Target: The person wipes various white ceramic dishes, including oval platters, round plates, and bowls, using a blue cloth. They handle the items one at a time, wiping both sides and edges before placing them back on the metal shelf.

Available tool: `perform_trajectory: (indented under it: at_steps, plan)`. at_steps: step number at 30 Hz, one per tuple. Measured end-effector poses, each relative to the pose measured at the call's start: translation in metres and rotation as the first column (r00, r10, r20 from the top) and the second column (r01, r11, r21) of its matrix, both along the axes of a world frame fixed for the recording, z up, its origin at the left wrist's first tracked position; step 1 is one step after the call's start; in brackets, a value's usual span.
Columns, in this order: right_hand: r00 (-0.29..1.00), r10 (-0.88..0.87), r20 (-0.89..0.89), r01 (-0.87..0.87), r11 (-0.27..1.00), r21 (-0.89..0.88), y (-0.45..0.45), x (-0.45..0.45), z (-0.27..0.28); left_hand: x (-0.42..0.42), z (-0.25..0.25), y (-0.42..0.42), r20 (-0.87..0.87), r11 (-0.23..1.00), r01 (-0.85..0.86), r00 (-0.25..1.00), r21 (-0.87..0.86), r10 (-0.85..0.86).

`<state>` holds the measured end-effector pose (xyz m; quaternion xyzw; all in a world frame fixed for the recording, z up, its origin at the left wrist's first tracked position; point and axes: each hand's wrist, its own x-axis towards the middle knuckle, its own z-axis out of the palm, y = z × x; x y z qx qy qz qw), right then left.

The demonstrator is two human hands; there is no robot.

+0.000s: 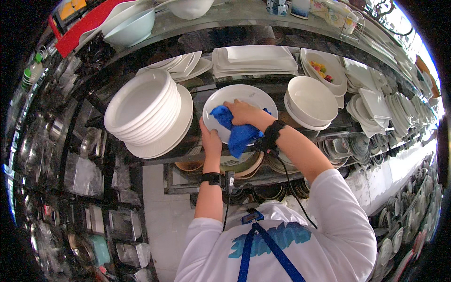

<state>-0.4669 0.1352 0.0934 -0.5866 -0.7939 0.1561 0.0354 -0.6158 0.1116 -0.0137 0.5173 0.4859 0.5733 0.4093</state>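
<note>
A round white plate (243, 92) is held in front of me over the dark shelf. My left hand (211, 139) grips its lower left rim, with the thumb on the upper face. My right hand (243, 112) presses a blue cloth (243, 137) against the plate's inner surface. Part of the cloth hangs over the near rim. A small grey mark shows near the plate's far side. To the left stands a stack of deep white plates (141, 102) on a wider white plate (183, 116). On the right are stacked white bowls (312, 98).
Rectangular white platters (255, 61) lie behind the plate. An oval dish (322, 72) bears colourful decoration. Above runs a glass shelf (225, 17) with a pale blue bowl (132, 30). Dark racks of wrapped wares (84, 176) stand left. A black cable (292, 190) hangs from my right wrist.
</note>
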Motion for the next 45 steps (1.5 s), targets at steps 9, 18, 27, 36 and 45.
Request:
perform_trajectory:
  at_steps: [9, 18, 27, 36, 45]
  plan:
    - [0.937, -0.244, 0.248, 0.214, 0.967, 0.141, 0.010, 0.041, -0.010, 0.007, 0.014, -0.006, -0.033, 0.998, -0.032, 0.999, -0.056, 0.030]
    - [0.981, 0.152, 0.117, -0.129, 0.975, -0.183, 0.001, 0.019, 0.008, 0.006, 0.016, -0.010, -0.038, 0.999, 0.032, 0.999, -0.007, -0.032]
    - [0.971, -0.164, 0.176, 0.137, 0.978, 0.157, 0.011, 0.021, -0.009, 0.005, 0.002, -0.001, 0.084, 1.000, 0.009, 0.996, 0.009, -0.010]
    - [0.990, -0.126, 0.058, 0.119, 0.986, 0.121, -0.023, 0.042, -0.014, 0.013, -0.001, 0.003, 0.061, 0.999, -0.046, 0.997, -0.025, 0.048]
    - [0.702, -0.361, -0.614, 0.539, 0.832, 0.126, -0.109, 0.046, 0.014, 0.009, 0.000, 0.001, 0.079, 1.000, -0.025, 0.997, 0.019, 0.023]
